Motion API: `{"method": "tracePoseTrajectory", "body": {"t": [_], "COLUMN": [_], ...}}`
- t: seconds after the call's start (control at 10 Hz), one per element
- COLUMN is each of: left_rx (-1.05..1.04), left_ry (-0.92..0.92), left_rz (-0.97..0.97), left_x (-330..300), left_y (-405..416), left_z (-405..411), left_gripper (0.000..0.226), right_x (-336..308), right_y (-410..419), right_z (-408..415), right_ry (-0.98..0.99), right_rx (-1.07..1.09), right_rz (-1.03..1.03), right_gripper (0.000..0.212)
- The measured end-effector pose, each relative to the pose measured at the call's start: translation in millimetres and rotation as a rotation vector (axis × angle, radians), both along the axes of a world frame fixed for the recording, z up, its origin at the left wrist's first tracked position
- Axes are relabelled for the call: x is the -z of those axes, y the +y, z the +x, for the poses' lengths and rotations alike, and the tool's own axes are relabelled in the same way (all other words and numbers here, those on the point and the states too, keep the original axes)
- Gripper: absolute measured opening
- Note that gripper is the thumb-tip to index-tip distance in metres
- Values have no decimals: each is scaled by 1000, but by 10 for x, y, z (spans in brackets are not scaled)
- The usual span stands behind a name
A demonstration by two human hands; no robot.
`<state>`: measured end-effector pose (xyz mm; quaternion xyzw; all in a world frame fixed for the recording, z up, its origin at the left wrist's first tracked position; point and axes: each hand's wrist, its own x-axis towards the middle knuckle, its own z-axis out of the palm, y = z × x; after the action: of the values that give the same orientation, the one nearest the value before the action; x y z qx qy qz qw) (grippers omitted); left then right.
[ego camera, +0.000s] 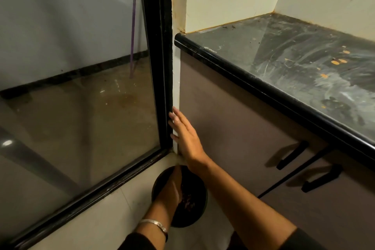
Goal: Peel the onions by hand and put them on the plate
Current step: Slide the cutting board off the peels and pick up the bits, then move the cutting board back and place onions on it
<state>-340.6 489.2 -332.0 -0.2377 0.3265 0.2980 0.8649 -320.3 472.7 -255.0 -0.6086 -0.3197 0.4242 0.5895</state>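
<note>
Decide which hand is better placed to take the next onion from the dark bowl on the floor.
Left, probably: the left hand already reaches into the bowl, while the right hand lies flat against the door frame.

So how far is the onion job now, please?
No peeled onion and no plate can be seen. The left hand reaches into a dark bin on the floor that holds reddish scraps, perhaps peels. The right hand lies flat against the white strip beside the door frame. What remains cannot be judged from here.

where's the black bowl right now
In the head view, the black bowl sits on the floor, bottom centre, by the cabinet corner, with the left hand reaching into it.
</note>
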Motion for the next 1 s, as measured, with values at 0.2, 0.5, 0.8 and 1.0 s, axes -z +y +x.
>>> {"method": "tracePoseTrajectory", "body": {"t": [0.2, 0.5, 0.8, 1.0], "left_rx": [350, 308, 322, 459], "left_ry": [669, 817, 781, 712], "left_rz": [532, 1298, 1806, 2086], "left_x": [-452, -1479, -2406, -2848], "left_y": [187, 182, -620, -1572], "left_z": [-173, -112, 488, 1031], "left_gripper": [55, 24, 17, 10], "right_x": [326, -719, -1773, -2214], "right_y": [-363, -680, -1783, -2946], "right_z": [11, 268, 727, 1121], "right_ry": [-381, -635, -921, -977], "right_rx": [-155, 30, 364, 589], "right_rz": [-440, -345, -300, -395], "right_gripper": [40, 39, 38, 43]}}
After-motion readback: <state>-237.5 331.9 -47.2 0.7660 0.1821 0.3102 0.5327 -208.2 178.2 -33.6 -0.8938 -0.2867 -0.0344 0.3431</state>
